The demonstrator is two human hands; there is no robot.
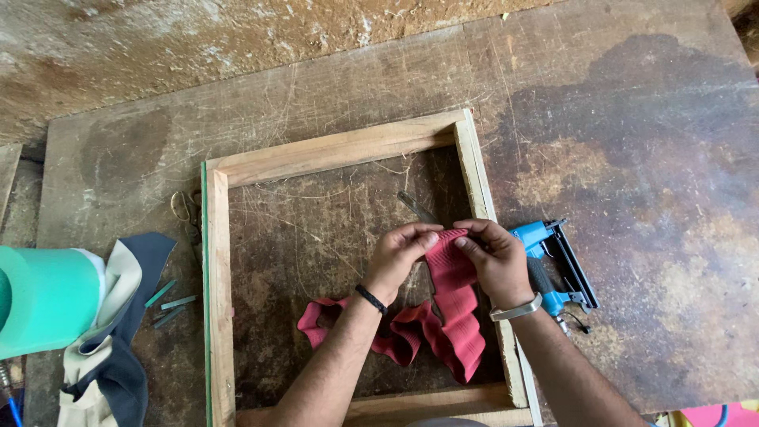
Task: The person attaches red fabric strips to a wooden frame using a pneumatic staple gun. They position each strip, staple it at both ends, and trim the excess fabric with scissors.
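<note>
Head view: a worn, stained brown table (632, 158) fills the frame, with bare rough ground beyond its far edge. A square wood frame (340, 150) lies flat on it. Inside the frame, a red strap (455, 316) trails in loose folds over the table, and its upper end rises to the frame's right rail. The left hand (399, 253) pinches that end between thumb and fingers; the right hand (494, 257) grips it from the other side, both closed on the strap, held just above the rail. A blue stapler (553, 265) lies just beside the right wrist, outside the frame. Scissors (188, 212) rest by the left rail, near staple strips (170, 302), a teal roll (43, 296) and dark cloth (126, 348).

Risks, as I judge them: the slack strap could slip from the fingers or twist as it is pulled, and fingers so close to the rail could be caught if the stapler comes in.
</note>
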